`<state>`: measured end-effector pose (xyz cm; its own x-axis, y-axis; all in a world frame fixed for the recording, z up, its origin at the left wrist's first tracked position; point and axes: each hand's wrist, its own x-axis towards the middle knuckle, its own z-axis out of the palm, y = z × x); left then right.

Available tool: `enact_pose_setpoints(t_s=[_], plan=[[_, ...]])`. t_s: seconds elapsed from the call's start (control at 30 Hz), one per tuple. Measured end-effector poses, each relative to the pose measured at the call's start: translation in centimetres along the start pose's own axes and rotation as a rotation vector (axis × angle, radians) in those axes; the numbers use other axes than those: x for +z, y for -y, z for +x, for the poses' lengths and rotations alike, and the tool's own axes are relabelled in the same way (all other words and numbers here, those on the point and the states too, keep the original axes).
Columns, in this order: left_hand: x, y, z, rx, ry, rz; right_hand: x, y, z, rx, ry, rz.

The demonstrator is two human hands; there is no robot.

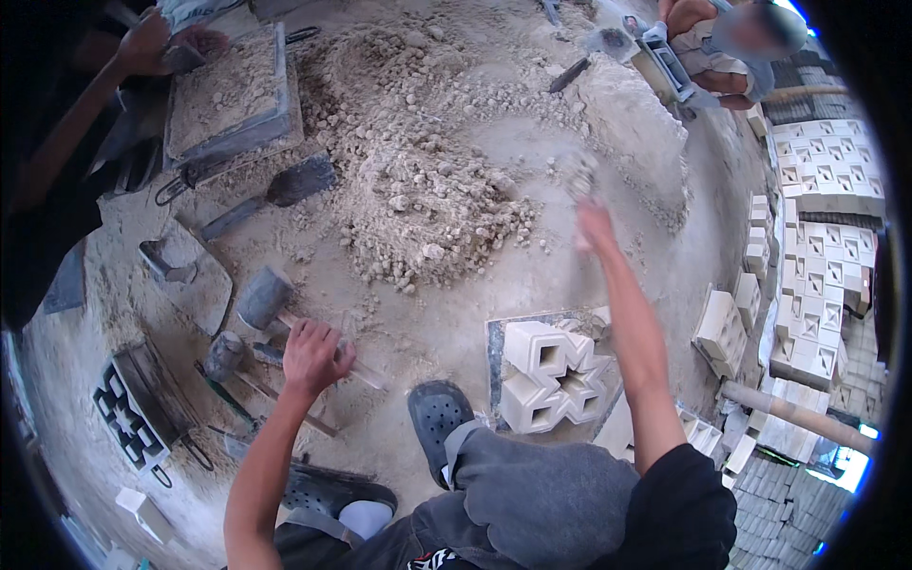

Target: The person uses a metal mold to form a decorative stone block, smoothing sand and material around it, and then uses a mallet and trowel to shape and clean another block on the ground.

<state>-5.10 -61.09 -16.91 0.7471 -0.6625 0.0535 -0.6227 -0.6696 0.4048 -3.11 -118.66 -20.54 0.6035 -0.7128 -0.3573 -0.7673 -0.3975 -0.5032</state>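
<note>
My left hand is closed around the wooden handle of a mallet, whose dark, thick head points away to the left. Stretched forward over the dusty floor, my right hand is blurred by motion. At its fingers is a pale, smeared thing that I cannot make out. Between my right forearm and my shoe stands a cream-coloured openwork block with a star-shaped hole, on a grey plate. Ahead of both hands lies a heap of crumbly, sandy material.
Left of me are a second mallet, a dark mould, a trowel-like tool and a filled tray. One co-worker's hand is over that tray; another person sits at the far right. Finished blocks are stacked along the right.
</note>
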Motion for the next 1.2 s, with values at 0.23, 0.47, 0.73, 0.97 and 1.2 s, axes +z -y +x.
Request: enact_pose_setpoints(t_s=[0.23,0.47,0.73,0.97,1.2], plan=[[0.1,-0.2,0.1,0.009,-0.049,-0.002,8.1,14.1,-7.8,-0.47,0.179,-0.346],[-0.1,0.0,-0.2,-0.02,-0.046,0.003,4.2,11.8,-9.1,-0.68,0.117,-0.51],[0.3,0.1,0.5,-0.016,-0.019,-0.044,-5.2,-1.7,7.2,-0.297,-0.393,-0.51],[0.3,0.3,0.1,-0.042,-0.03,-0.031,-1.2,6.0,10.0,-0.332,-0.111,-0.576],[0.4,0.5,0.2,-0.018,-0.038,-0.031,5.9,18.2,11.1,-0.52,-0.003,-0.515]])
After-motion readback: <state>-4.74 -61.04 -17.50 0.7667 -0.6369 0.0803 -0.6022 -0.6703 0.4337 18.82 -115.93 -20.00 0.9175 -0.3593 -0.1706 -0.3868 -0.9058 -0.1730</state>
